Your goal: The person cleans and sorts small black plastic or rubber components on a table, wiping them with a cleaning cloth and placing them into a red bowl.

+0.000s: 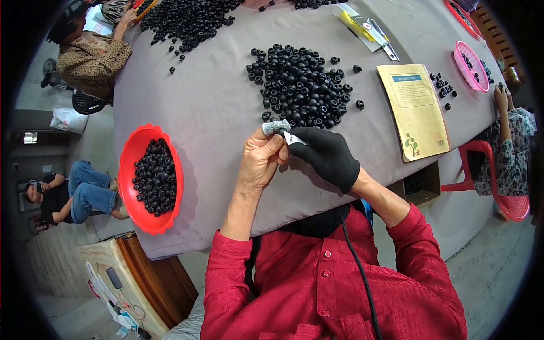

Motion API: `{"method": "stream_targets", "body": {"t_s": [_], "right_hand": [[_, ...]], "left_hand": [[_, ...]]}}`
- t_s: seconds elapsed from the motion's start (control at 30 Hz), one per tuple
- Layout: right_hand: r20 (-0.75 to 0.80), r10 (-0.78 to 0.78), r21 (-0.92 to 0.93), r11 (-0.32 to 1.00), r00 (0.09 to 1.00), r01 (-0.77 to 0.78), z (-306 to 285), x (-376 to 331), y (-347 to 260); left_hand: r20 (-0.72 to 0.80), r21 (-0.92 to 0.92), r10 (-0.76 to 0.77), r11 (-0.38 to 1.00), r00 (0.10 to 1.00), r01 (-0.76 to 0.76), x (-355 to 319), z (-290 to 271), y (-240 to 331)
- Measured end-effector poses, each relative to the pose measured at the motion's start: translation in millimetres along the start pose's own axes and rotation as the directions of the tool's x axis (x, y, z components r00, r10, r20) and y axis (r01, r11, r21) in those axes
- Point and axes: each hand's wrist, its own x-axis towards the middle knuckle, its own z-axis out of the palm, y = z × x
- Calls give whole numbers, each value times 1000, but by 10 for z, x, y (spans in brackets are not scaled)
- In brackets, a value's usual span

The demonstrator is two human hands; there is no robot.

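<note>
My left hand [256,161] is bare, its thumb and fingers pinched together. A grey speckled wrap [276,127] covers one of its fingertips. Meeting it from the right is my right hand [328,156], closed inside a black glove. A white wrap [292,138] shows at the glove's thumb or fingertip. Whatever is pinched between the two hands is hidden by the fingers. Just beyond them lies a heap of small round black parts [306,85] with holes in them. To the left, a red scalloped basin [129,187] holds more of these black parts.
A yellow booklet [416,113] lies on the grey cloth-covered table [212,113] to the right. A larger black heap [187,22] and a pink basket [471,67] sit farther off. One person [90,59] works at the far left, another [504,141] at the right beside a red chair [493,181].
</note>
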Motion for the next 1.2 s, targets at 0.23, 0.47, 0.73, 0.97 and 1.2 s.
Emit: {"method": "stream_targets", "body": {"t_s": [0.23, 0.47, 0.73, 0.97, 1.2], "right_hand": [[-31, -44, -66, 997, 999, 41, 27, 4, 124], [-23, -56, -87, 995, 998, 54, 26, 7, 57], [-21, -39, -138, 990, 999, 36, 14, 17, 121], [-9, 30, -57, 998, 1000, -30, 16, 19, 106], [-25, -56, -149, 987, 998, 52, 26, 29, 154]], "left_hand": [[-3, -32, -12, 999, 1000, 12, 3, 24, 1], [8, -51, -25, 998, 1000, 25, -10, 32, 9], [-1, -77, -27, 997, 1000, 26, -8, 35, -8], [-7, -100, -52, 994, 999, 51, -22, 29, -7], [-37, -81, -57, 995, 998, 54, -37, 4, -21]]}}
